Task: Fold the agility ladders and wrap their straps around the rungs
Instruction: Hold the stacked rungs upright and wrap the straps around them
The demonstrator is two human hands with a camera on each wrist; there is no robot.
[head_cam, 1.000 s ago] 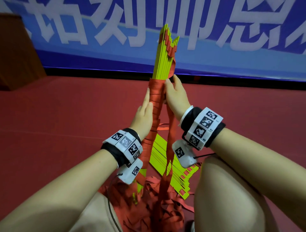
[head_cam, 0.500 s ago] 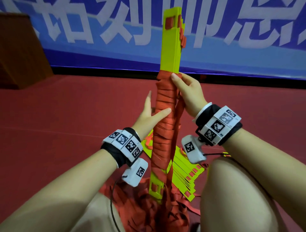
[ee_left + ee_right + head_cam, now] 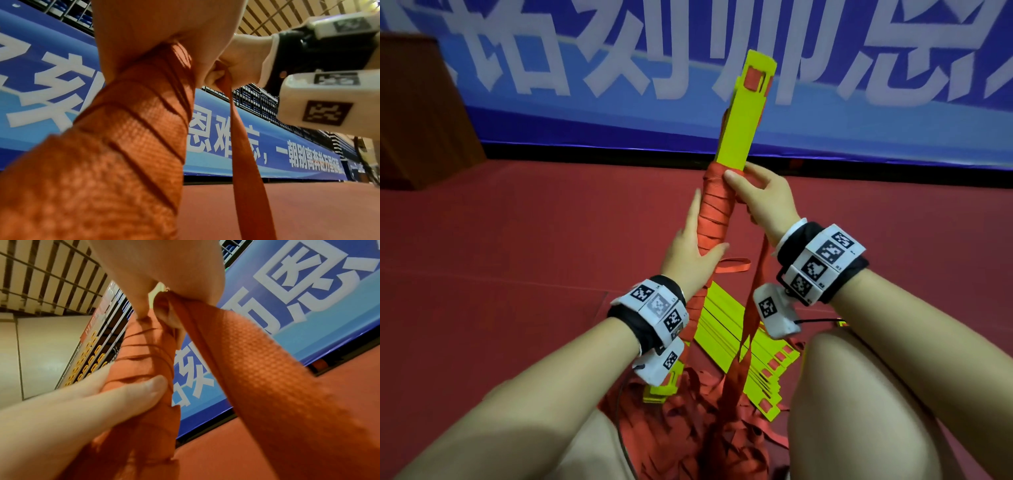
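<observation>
Red webbing strap (image 3: 755, 298), mid-wrap on the upright yellow rung bundle (image 3: 739, 130) between your knees: your left hand (image 3: 690, 253) is gripping the wound section, your right hand (image 3: 763, 202) is pinching the free length, so you are keeping it taut, overlapping each turn.

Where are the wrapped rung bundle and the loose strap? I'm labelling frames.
wrapped rung bundle (image 3: 714, 212), head view, middle of the red wrapping.
loose strap (image 3: 244, 146), left wrist view, taut length below the right hand (image 3: 236, 65).
</observation>
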